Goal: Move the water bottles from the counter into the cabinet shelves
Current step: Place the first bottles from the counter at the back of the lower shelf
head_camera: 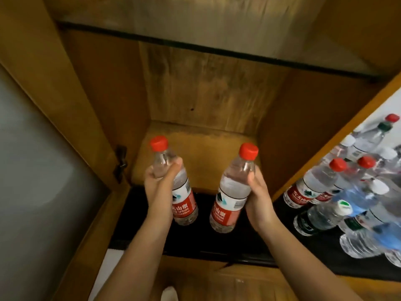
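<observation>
Left hand (pixel 159 183) clamped on 1 red-capped bottle (pixel 173 181), right hand (pixel 258 196) on another (pixel 232 192), both before the cabinet shelf (pixel 201 153); red labels read "SPRING". More bottles (pixel 338 192) crowd the desk (pixel 325 253) at 3 o'clock.

Red-capped, red-labelled clear bottles (pixel 184 192); amber-brown, seemingly wood-grained cabinet (pixel 206 88).

bare cabinet shelf (pixel 195 146) ahead, open doors flanking, crowded bottles (pixel 347 192) at right
</observation>
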A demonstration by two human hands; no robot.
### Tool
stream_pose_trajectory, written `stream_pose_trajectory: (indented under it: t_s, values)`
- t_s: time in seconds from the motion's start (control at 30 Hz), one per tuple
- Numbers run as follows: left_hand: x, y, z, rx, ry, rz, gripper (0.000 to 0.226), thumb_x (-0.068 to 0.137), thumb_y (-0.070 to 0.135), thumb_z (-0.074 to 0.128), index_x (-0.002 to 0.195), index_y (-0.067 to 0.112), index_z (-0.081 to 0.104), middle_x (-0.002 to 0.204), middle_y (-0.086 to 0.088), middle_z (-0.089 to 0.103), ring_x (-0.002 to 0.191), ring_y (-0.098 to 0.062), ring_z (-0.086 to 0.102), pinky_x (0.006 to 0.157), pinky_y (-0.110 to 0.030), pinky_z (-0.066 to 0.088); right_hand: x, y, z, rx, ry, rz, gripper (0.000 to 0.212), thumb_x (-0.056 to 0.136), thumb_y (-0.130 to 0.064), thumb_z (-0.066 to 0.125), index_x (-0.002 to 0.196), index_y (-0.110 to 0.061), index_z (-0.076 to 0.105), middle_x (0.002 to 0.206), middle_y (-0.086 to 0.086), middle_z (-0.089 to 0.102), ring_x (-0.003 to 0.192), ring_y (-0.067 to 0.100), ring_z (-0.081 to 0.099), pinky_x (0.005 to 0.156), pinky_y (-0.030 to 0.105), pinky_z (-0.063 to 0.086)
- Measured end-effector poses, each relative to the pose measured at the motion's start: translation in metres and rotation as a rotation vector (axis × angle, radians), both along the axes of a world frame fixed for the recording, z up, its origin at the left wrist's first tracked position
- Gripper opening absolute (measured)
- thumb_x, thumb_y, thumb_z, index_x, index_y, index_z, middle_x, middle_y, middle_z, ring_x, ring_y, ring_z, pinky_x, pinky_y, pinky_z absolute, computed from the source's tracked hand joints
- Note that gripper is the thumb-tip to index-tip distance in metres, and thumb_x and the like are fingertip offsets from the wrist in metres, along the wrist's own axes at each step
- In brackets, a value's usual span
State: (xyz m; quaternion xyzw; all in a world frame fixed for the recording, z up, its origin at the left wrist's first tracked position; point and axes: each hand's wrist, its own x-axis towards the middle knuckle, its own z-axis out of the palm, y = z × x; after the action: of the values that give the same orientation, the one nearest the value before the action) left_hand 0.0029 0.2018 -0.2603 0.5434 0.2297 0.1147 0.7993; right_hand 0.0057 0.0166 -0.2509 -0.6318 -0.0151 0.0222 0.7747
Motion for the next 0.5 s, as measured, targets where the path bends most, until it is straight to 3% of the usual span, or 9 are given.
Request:
stream_pose_trajectory:
  t_s: [0.07, 0.13, 0.2, 0.3, 0.5]
  values:
    - [0.028, 0.006, -0.004, 0.037, -0.004, -0.017, 0.041, 0.064, 0.029, 0.079, 0.098, 0.028, 0.056, 0.079, 0.017, 0.071, 0.074, -0.001, 0.069, 0.06, -0.017, 0.048, 0.025, 0.01, -0.005, -0.015, -0.01, 0.004, 0.081, 0.06, -0.059, 0.073, 0.125, -0.016, 0.051, 0.119, 0.009, 0.062, 0.11, 0.024, 0.06, 0.092, 0.037, 0.05]
    - [0.052, 0.008, -0.01, 0.073, 0.006, -0.037, 0.049, 0.063, 0.021, 0.081, 0.104, 0.023, 0.053, 0.083, 0.011, 0.07, 0.075, -0.004, 0.068, 0.058, -0.014, 0.047, 0.049, 0.017, -0.015, -0.053, -0.04, 0.03, 0.053, 0.073, -0.04, 0.067, 0.121, -0.024, 0.052, 0.112, -0.003, 0.066, 0.107, 0.016, 0.062, 0.084, 0.029, 0.051]
    - [0.07, 0.007, -0.015, 0.126, 0.014, -0.033, 0.057, 0.062, 0.014, 0.083, 0.106, 0.02, 0.049, 0.089, 0.009, 0.064, 0.073, 0.003, 0.064, 0.057, -0.009, 0.045, 0.07, 0.023, -0.024, -0.097, -0.073, 0.048, 0.039, 0.078, -0.027, 0.057, 0.117, -0.026, 0.052, 0.105, -0.01, 0.067, 0.101, 0.01, 0.064, 0.079, 0.021, 0.051]
    - [0.091, 0.007, -0.026, 0.189, 0.013, -0.002, 0.056, 0.062, 0.007, 0.082, 0.101, 0.022, 0.045, 0.088, 0.01, 0.058, 0.062, 0.017, 0.058, 0.049, 0.001, 0.039, 0.098, 0.03, -0.037, -0.138, -0.102, 0.082, 0.039, 0.077, -0.025, 0.058, 0.116, -0.024, 0.051, 0.102, -0.011, 0.067, 0.098, 0.006, 0.064, 0.077, 0.019, 0.051]
    - [0.118, 0.016, -0.042, 0.242, -0.073, -0.016, 0.056, 0.062, 0.007, 0.083, 0.103, 0.015, 0.045, 0.093, 0.003, 0.061, 0.071, 0.009, 0.063, 0.061, -0.005, 0.046, 0.126, 0.033, -0.056, -0.143, -0.056, 0.17, 0.048, 0.082, -0.019, 0.051, 0.129, -0.016, 0.042, 0.118, -0.002, 0.059, 0.109, 0.008, 0.059, 0.089, 0.025, 0.048]
